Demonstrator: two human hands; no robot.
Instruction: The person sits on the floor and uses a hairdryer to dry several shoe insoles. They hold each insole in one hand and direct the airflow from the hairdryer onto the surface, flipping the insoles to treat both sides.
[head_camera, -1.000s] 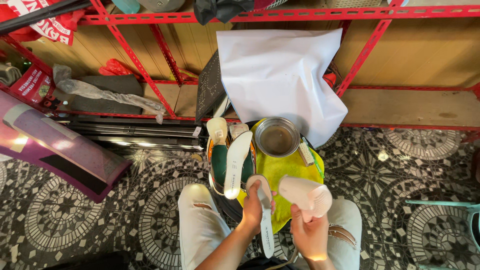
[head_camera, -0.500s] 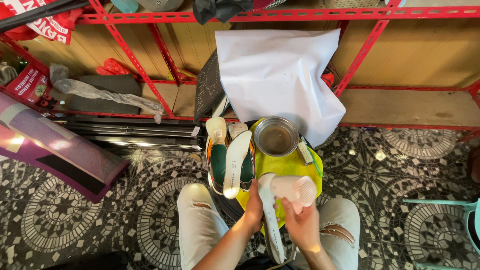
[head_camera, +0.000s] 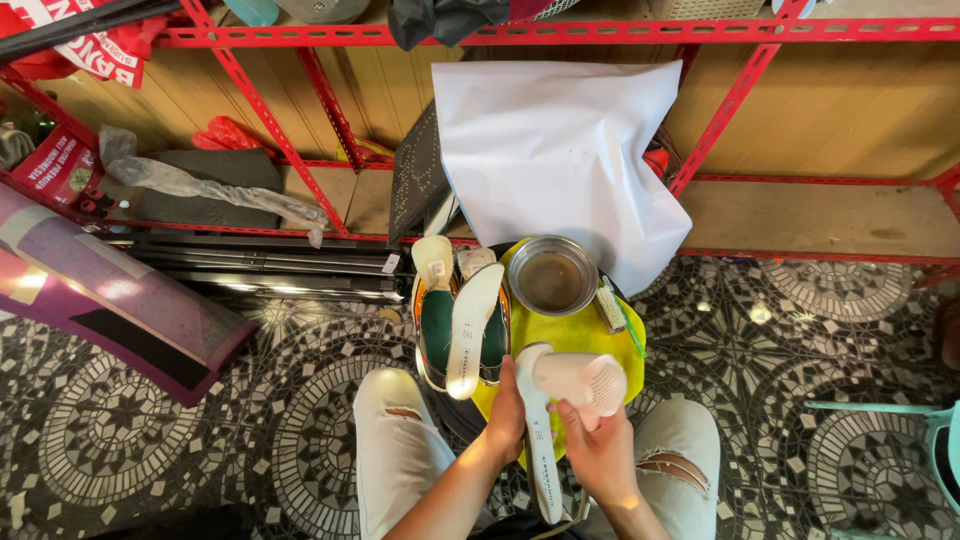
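head view, both hands gripping white insole, pale rounded brush

**Packages and signs in frame**

Red-and-white banner, upper left corner, hanging off the rack. Small red box with white print below it, left edge. Small white tag on dark bars, centre-left.

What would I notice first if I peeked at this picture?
Probably the two hands at the bottom middle: the left hand holds a long white insole, and the right hand holds a small white brush. Behind them, a big white sheet leans against the red shelf frame.
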